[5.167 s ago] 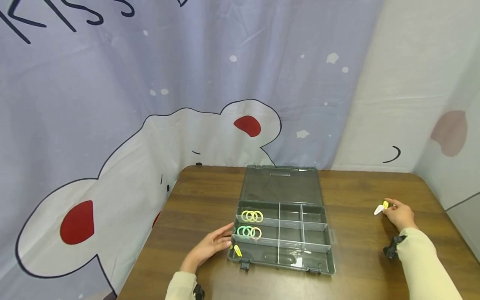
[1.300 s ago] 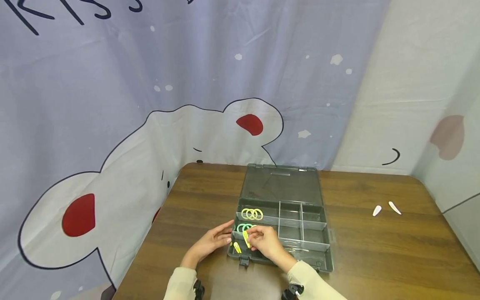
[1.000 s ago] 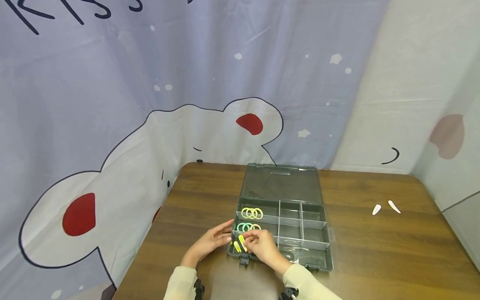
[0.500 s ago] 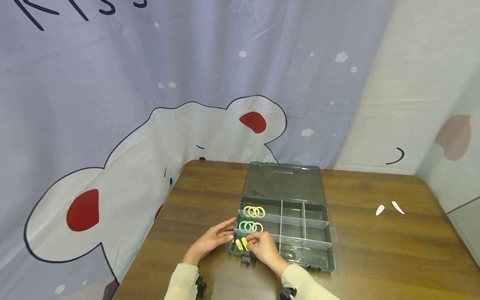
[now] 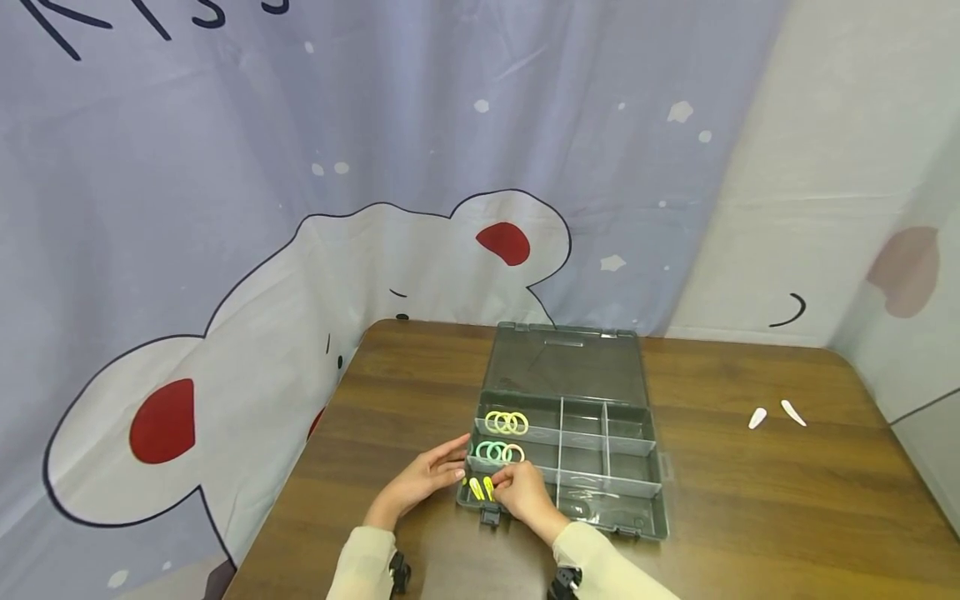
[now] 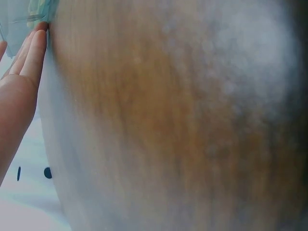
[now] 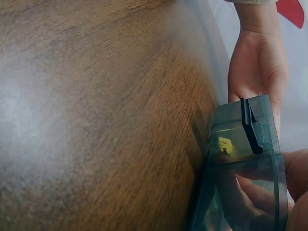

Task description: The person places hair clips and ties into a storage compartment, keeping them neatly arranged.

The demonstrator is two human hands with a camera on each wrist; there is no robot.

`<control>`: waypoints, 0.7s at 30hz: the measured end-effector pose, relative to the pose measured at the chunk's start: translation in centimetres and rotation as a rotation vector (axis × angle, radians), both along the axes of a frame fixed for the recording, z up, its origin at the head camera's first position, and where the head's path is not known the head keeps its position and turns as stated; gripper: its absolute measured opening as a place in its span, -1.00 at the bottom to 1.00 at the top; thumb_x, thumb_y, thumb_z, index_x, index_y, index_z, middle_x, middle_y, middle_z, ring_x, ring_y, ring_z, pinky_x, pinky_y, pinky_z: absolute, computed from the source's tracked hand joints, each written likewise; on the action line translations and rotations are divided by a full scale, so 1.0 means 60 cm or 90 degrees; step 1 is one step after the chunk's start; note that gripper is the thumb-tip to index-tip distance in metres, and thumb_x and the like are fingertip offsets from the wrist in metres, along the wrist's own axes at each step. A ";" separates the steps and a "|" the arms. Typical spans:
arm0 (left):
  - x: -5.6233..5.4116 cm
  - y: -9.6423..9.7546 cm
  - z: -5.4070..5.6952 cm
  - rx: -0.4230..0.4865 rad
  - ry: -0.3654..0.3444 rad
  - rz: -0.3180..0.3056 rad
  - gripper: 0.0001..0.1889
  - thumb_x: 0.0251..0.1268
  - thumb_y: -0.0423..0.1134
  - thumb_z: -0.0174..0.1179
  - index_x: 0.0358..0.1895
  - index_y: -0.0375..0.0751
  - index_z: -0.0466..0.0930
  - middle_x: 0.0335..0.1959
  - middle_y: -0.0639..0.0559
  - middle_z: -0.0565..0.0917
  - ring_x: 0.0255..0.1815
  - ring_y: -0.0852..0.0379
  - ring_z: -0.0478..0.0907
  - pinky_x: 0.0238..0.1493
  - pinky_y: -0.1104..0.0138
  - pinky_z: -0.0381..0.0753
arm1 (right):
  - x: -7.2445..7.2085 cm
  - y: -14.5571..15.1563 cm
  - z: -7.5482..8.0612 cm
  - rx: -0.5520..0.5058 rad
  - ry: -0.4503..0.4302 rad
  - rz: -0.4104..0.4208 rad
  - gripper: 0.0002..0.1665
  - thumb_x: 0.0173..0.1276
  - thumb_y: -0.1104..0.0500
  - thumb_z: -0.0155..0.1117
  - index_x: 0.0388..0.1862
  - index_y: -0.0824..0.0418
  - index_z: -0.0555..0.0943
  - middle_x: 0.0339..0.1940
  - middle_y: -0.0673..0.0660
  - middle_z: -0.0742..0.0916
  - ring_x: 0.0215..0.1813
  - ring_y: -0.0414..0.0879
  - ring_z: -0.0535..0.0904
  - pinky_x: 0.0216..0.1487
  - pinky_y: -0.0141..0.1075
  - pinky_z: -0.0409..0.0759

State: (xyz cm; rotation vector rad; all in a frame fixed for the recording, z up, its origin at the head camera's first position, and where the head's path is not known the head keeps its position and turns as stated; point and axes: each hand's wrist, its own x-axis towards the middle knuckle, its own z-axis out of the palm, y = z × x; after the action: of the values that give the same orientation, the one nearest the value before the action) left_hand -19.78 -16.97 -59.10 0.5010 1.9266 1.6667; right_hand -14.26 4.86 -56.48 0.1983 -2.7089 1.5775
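A dark translucent compartment box lies on the table with its lid folded back. My left hand rests its fairly straight fingers against the box's left side. Inside the front left compartment, my right hand pinches a yellow snap hair clip low down, its fingertips partly covering the clip. Another yellow hair clip lies just left of it. Through the box wall in the right wrist view, yellow clips show beside the fingers.
Yellow rings lie in the back left compartment, green and pale rings in the middle left one. Two white hair clips, a left one and a right one, lie on the table at the right. A printed curtain hangs behind.
My right hand has picked up the yellow clip from the table's right side, carried it left and lowered it into the front left compartment beside the other. My left hand has stayed at the box.
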 end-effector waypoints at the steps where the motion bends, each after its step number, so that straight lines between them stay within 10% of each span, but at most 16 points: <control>1: 0.000 0.000 0.000 0.001 -0.001 -0.001 -0.35 0.42 -0.28 0.12 0.51 -0.11 0.10 0.40 -0.33 0.25 0.36 -0.21 0.29 0.27 0.18 0.42 | 0.000 0.000 -0.001 0.000 -0.001 -0.001 -0.85 -0.14 0.48 0.32 -0.49 0.40 0.71 -0.65 0.13 0.70 -0.60 -0.25 0.53 -0.59 -0.46 0.48; 21: 0.001 -0.002 -0.003 -0.012 0.012 -0.007 -0.36 0.44 -0.25 0.10 0.52 -0.07 0.08 0.39 -0.31 0.27 0.35 -0.22 0.30 0.27 0.16 0.43 | 0.013 0.029 0.027 -0.010 0.031 0.070 -0.92 0.12 0.39 0.33 -0.40 0.43 0.68 -0.57 0.12 0.71 -0.53 -0.19 0.59 -0.48 -0.44 0.55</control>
State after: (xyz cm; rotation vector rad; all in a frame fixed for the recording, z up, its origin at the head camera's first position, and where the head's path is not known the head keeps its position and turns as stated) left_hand -19.75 -17.08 -59.31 0.5194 1.9482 1.6405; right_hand -13.48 6.63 -54.86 0.3863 -2.6911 1.5969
